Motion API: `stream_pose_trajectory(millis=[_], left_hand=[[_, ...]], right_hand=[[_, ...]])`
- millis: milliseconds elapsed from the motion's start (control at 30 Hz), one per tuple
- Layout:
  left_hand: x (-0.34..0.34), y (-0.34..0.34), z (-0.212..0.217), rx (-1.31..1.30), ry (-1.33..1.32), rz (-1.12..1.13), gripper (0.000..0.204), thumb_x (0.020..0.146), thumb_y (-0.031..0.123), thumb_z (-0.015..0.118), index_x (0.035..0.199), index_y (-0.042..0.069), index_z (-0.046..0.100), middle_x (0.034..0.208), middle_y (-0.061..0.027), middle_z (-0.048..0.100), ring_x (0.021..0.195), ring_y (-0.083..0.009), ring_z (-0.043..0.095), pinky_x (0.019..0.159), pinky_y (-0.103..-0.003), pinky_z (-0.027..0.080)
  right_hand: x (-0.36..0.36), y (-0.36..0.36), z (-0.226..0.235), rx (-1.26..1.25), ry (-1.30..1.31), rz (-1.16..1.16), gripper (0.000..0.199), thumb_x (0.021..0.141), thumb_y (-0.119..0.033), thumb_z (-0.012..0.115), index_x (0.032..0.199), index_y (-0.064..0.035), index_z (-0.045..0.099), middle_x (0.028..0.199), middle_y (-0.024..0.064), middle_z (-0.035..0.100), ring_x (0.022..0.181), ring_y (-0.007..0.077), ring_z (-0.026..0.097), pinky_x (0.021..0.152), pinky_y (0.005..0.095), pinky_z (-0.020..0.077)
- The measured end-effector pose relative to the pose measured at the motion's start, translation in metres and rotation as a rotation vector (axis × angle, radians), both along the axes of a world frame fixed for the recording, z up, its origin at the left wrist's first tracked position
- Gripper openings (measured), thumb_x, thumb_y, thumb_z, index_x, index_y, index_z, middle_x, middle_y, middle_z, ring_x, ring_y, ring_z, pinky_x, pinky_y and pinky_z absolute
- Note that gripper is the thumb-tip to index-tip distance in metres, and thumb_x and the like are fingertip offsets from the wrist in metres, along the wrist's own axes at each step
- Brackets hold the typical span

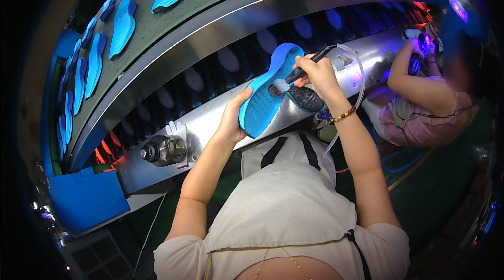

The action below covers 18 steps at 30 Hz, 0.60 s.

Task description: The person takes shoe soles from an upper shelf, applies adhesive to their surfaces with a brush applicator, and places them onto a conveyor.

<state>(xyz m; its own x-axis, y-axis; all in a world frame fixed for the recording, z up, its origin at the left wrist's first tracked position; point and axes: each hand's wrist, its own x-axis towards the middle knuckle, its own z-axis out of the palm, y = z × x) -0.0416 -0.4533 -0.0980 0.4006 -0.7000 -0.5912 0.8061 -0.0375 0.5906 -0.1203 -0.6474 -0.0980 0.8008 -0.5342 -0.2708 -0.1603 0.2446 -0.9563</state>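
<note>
Over the steel ledge [210,114], holding a blue shoe sole [258,107] by its left edge in the half-curled left hand [232,111], with thumb on the rim and fingers mostly hidden beneath. Gripping a black-handled brush [295,75] in the nearly closed right hand [319,76], with bristles against the sole's inner face. Extended forward with both forearms, angled inward. Positioned between the 2 hands, tilted, near a dark, rough-surfaced piece [307,99].

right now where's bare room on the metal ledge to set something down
Metal ledge between white glove and left forearm, and left of the dark bottle. Crowded: around the right hand, brush, blue sole and dark textured piece.
</note>
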Motion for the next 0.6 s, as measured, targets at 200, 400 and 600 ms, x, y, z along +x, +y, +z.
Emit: stream_pose_trajectory(millis=[200, 400, 600], left_hand=[[-0.004, 0.000, 0.001, 0.015, 0.032, 0.002, 0.052, 0.082, 0.035, 0.051, 0.119, 0.000, 0.041, 0.108, -0.0173, 0.053, 0.092, -0.0256, 0.057, 0.076, -0.038, 0.049], [-0.001, -0.003, -0.012, -0.077, 0.093, 0.017, 0.053, 0.082, 0.035, 0.051, 0.119, -0.001, 0.040, 0.106, -0.0186, 0.053, 0.091, -0.0277, 0.057, 0.075, -0.042, 0.049], [0.005, -0.010, 0.011, -0.099, -0.064, -0.018, 0.047, 0.079, 0.035, 0.052, 0.107, -0.004, 0.051, 0.098, -0.0185, 0.058, 0.086, -0.0269, 0.059, 0.075, -0.035, 0.049]], right_hand=[[-0.009, -0.019, -0.024, -0.010, -0.069, -0.345, 0.025, 0.082, -0.020, 0.053, 0.077, 0.0045, 0.055, 0.066, 0.0115, 0.059, 0.052, 0.0135, 0.059, 0.048, 0.0196, 0.0480], [-0.041, 0.025, -0.040, -0.121, -0.134, -0.188, 0.014, 0.083, -0.011, 0.054, 0.081, 0.0024, 0.057, 0.070, 0.0065, 0.061, 0.063, 0.0100, 0.060, 0.056, 0.0207, 0.0466], [-0.087, 0.012, 0.021, 0.115, -0.372, 0.265, 0.016, 0.079, -0.006, 0.049, 0.075, 0.0064, 0.059, 0.077, 0.0180, 0.063, 0.055, 0.0170, 0.059, 0.052, 0.0248, 0.0486]])
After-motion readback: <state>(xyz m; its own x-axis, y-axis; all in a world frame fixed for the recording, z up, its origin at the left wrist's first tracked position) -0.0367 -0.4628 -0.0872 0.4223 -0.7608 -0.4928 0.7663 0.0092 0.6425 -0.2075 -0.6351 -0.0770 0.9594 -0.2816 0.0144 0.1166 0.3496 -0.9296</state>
